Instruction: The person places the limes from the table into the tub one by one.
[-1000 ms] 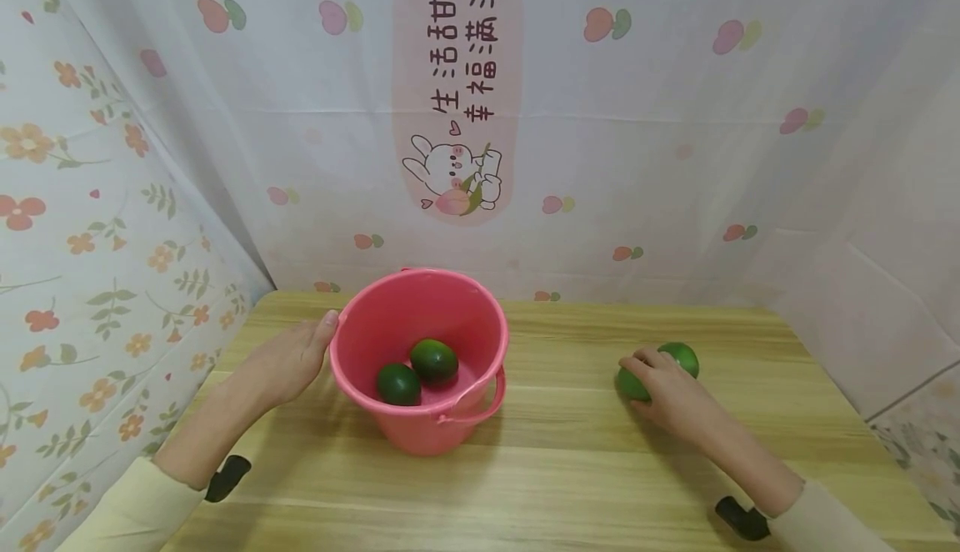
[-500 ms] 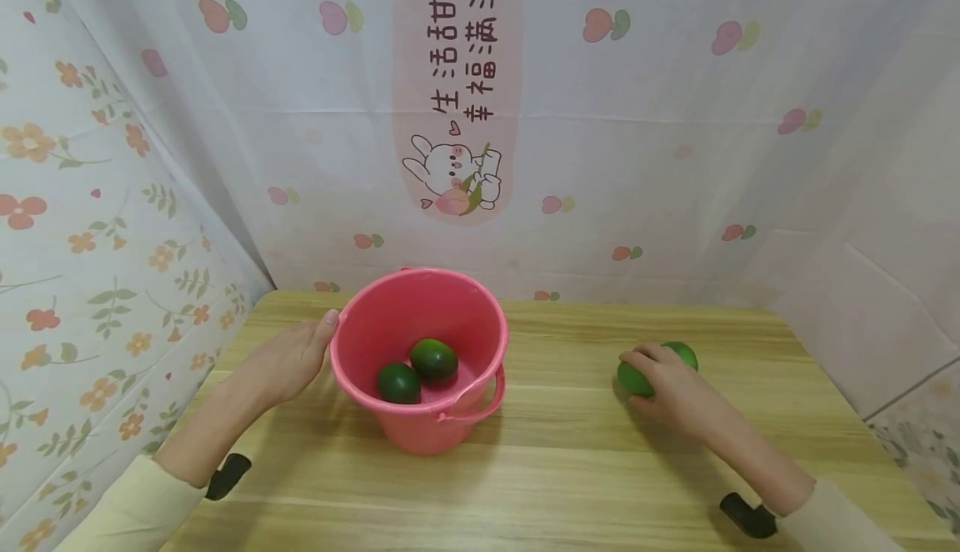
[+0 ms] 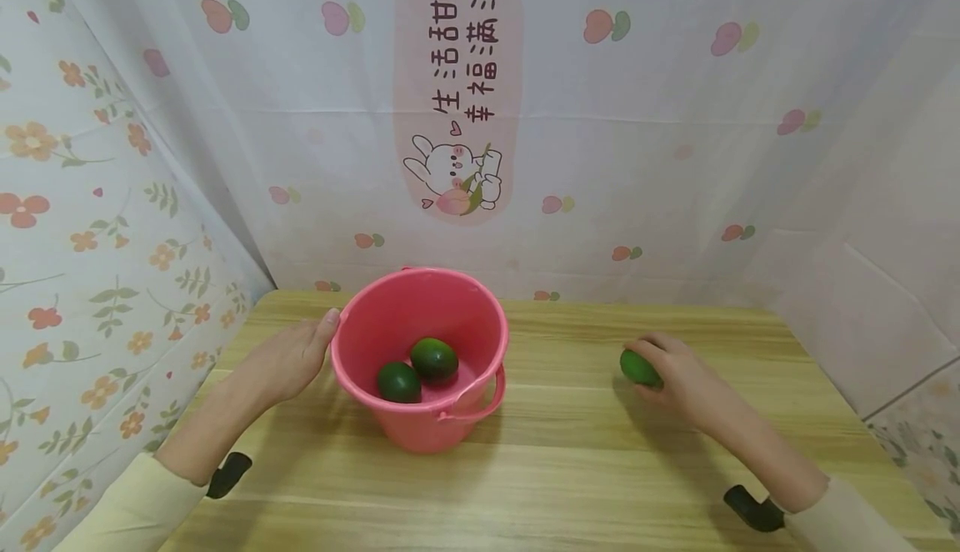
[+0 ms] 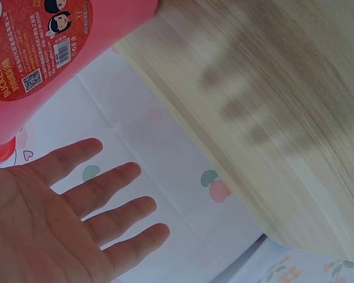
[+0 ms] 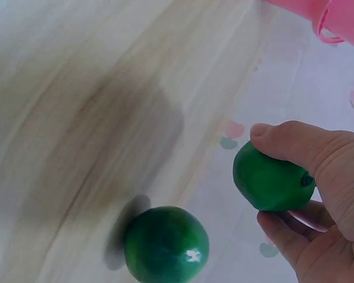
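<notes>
My right hand (image 3: 682, 381) pinches a green lime (image 5: 271, 177) between thumb and fingers, and in the right wrist view the fruit is held above the tabletop. A second glossy green lime (image 5: 165, 244) rests on the table below it; in the head view the hand hides this one. At the left stands a pink bucket (image 3: 427, 427) with two darker green limes (image 3: 433, 360) on its bottom. My left hand (image 3: 288, 360) is at the bucket's left side, thumb against the rim. Its other fingers (image 4: 115, 183) are straight and spread in the left wrist view.
The wooden table (image 3: 570, 485) carries the bucket between my arms. A pink handle (image 3: 483, 406) hangs down on the bucket's right front. Patterned white cloth (image 3: 660, 135) closes off the back and sides.
My right hand has lifted the lime slightly and drawn a little to the right and back; the second lime has gone out of sight behind it. The left hand and bucket stay put.
</notes>
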`<action>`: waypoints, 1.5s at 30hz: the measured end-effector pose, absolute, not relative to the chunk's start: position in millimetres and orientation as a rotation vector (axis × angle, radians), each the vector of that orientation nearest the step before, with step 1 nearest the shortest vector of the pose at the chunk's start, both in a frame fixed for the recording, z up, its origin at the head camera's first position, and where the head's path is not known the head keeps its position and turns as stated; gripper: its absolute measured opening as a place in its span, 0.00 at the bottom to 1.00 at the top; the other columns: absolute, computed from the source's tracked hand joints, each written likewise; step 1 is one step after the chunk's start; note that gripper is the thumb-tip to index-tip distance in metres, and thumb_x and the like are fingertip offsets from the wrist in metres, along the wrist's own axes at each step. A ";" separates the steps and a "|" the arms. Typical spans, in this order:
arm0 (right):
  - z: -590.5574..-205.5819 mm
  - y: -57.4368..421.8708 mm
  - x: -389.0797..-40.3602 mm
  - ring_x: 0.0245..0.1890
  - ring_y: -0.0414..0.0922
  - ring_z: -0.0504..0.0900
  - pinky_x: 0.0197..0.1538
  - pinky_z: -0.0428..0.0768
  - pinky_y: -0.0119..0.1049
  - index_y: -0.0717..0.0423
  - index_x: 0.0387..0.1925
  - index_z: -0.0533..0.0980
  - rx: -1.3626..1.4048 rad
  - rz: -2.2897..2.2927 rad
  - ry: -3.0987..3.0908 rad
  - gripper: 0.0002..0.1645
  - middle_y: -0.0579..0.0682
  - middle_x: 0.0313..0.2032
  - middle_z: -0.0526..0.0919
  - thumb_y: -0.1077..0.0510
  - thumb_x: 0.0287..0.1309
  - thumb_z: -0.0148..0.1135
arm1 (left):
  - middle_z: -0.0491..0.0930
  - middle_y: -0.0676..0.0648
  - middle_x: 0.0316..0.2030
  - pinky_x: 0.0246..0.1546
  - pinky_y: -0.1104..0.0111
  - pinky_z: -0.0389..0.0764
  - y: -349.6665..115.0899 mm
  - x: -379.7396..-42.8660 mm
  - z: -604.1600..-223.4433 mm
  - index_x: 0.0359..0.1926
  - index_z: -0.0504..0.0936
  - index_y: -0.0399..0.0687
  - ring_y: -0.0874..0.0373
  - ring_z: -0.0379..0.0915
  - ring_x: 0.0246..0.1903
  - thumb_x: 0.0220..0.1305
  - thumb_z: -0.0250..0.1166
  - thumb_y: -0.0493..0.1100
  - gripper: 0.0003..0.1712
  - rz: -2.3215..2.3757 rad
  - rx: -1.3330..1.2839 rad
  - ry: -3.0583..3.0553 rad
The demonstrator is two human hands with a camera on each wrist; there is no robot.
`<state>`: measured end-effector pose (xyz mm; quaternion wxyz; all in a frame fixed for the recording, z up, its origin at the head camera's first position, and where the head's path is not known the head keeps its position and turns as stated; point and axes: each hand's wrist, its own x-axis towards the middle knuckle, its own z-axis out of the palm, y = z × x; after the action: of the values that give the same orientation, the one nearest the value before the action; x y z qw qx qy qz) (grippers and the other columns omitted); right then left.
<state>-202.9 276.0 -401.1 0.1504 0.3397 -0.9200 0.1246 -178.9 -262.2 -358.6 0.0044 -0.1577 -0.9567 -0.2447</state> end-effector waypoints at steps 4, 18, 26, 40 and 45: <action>-399.3 276.5 -203.4 0.40 0.57 0.81 0.36 0.85 0.47 0.66 0.53 0.78 0.980 0.367 -2.624 0.37 0.61 0.45 0.78 0.69 0.37 0.84 | 0.79 0.38 0.60 0.62 0.41 0.68 -262.2 -179.0 -359.3 0.62 0.81 0.42 0.38 0.71 0.62 0.84 0.27 0.57 0.39 -0.760 -0.486 -3.001; -390.8 272.6 -202.5 0.42 0.57 0.81 0.38 0.85 0.49 0.66 0.55 0.78 0.972 0.393 -2.621 0.38 0.61 0.48 0.78 0.70 0.39 0.83 | 0.76 0.36 0.62 0.64 0.41 0.66 -261.6 -177.8 -359.9 0.67 0.75 0.38 0.36 0.69 0.64 0.84 0.27 0.57 0.39 -0.742 -0.466 -3.001; -385.5 268.0 -202.2 0.42 0.58 0.81 0.38 0.85 0.50 0.65 0.55 0.78 0.954 0.404 -2.622 0.36 0.62 0.48 0.77 0.70 0.40 0.82 | 0.74 0.35 0.64 0.64 0.40 0.66 -262.1 -177.7 -361.0 0.69 0.74 0.38 0.35 0.67 0.65 0.83 0.26 0.58 0.40 -0.743 -0.466 -3.004; -373.5 259.9 -202.6 0.41 0.55 0.82 0.36 0.85 0.47 0.64 0.55 0.78 1.017 0.416 -2.539 0.37 0.59 0.47 0.79 0.67 0.39 0.84 | 0.76 0.37 0.63 0.63 0.40 0.67 -262.2 -177.4 -362.1 0.67 0.76 0.39 0.36 0.69 0.63 0.83 0.26 0.58 0.40 -0.755 -0.451 -3.003; -370.3 257.8 -201.0 0.42 0.56 0.81 0.36 0.85 0.47 0.64 0.56 0.77 1.003 0.424 -2.559 0.37 0.61 0.48 0.78 0.67 0.41 0.83 | 0.75 0.36 0.63 0.63 0.40 0.67 -261.6 -177.6 -361.8 0.68 0.75 0.39 0.36 0.68 0.64 0.83 0.26 0.59 0.40 -0.750 -0.441 -3.011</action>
<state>-201.0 257.8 -370.3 0.1794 0.3547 -0.9052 0.1501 -177.6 -261.6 -361.8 0.0036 -0.1407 -0.9607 -0.2392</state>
